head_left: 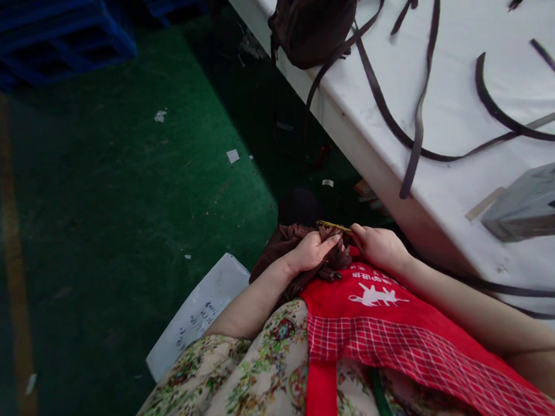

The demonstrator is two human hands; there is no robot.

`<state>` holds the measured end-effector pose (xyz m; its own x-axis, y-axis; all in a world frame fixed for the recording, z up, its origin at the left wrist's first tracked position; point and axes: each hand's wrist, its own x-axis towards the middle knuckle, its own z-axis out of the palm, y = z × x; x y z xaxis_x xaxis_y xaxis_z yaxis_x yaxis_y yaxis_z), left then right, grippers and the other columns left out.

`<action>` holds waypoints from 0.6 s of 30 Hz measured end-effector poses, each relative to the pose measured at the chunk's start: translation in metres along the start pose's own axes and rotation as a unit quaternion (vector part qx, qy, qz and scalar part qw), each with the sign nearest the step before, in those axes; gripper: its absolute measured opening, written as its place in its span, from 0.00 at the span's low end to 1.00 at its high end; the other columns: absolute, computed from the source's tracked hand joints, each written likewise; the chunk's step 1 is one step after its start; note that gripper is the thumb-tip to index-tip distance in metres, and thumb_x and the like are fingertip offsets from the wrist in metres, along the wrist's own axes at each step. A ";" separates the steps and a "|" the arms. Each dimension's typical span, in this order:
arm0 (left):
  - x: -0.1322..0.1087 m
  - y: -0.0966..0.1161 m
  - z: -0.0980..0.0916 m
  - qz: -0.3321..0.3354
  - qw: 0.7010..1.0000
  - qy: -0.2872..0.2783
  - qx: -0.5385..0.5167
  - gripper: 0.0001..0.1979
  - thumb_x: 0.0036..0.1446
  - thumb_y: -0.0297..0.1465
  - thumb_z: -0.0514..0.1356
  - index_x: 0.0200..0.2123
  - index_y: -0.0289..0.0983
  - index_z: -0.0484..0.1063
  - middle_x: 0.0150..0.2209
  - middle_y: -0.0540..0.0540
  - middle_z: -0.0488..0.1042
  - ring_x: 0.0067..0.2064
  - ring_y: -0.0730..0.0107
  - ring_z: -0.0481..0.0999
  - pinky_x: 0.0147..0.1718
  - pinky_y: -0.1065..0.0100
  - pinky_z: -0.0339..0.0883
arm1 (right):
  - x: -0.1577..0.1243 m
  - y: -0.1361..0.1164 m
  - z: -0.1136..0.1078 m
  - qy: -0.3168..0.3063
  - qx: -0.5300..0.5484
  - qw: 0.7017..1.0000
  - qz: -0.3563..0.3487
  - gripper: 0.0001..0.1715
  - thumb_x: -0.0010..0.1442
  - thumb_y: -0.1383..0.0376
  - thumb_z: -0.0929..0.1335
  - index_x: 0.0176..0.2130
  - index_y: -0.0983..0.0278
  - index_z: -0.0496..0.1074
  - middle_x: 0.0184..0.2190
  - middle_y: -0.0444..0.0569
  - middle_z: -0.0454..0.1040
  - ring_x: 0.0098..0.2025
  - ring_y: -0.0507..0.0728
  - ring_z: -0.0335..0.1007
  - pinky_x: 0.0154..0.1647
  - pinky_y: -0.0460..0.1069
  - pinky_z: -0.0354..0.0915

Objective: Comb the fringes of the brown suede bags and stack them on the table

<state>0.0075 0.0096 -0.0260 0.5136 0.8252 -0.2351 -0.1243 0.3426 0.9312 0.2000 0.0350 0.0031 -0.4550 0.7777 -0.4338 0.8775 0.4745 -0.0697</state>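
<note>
Left hand down in the lap, fingers curled narrow and clamped on a bunched brown cloth. The cloth sits under and behind those fingers, spilling toward the wrist.

Right hand just beside the left, fingers pinched tight on a thin yellow tool. The tool runs from the right fingertips across the top of the cloth, its tip just above the left fingertips.

Red apron lies directly below both sets of fingers.

White desk edge is above and right of the right fingers, carrying dark straps, a brown bag and a grey metal box.

Sheet of paper on the green floor, left of the left forearm. Blue pallets are far beyond the fingers.
</note>
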 end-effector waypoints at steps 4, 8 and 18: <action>-0.003 0.006 0.002 0.017 0.998 0.000 0.056 0.23 0.60 0.47 0.51 0.27 0.32 0.69 0.31 0.44 0.73 0.36 0.69 0.72 0.43 0.67 0.65 | 0.021 0.028 0.021 -0.062 0.027 0.994 0.085 0.21 0.68 0.56 0.53 0.44 0.64 0.66 0.31 0.52 0.76 0.31 0.56 0.72 0.25 0.47 0.51; -0.004 0.007 -0.001 -0.005 1.000 -0.017 0.022 0.23 0.60 0.46 0.52 0.27 0.32 0.71 0.32 0.44 0.74 0.37 0.68 0.73 0.43 0.67 0.66 | 0.029 0.057 0.024 -0.042 0.141 0.977 0.153 0.24 0.68 0.56 0.53 0.41 0.66 0.70 0.32 0.54 0.76 0.32 0.56 0.71 0.28 0.47 0.57; 0.006 0.009 -0.007 -0.069 0.996 -0.058 0.004 0.19 0.56 0.43 0.59 0.34 0.31 0.77 0.34 0.43 0.78 0.37 0.66 0.76 0.43 0.65 0.68 | 0.030 0.003 -0.046 0.032 0.499 0.861 -0.093 0.21 0.53 0.53 0.70 0.42 0.64 0.74 0.39 0.50 0.77 0.39 0.56 0.73 0.40 0.49 0.70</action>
<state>0.0037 0.0204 -0.0212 0.6205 0.7127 -0.3273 -0.0389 0.4448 0.8948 0.1818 0.0785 0.0316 -0.5812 0.7631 -0.2828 0.4673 0.0284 -0.8837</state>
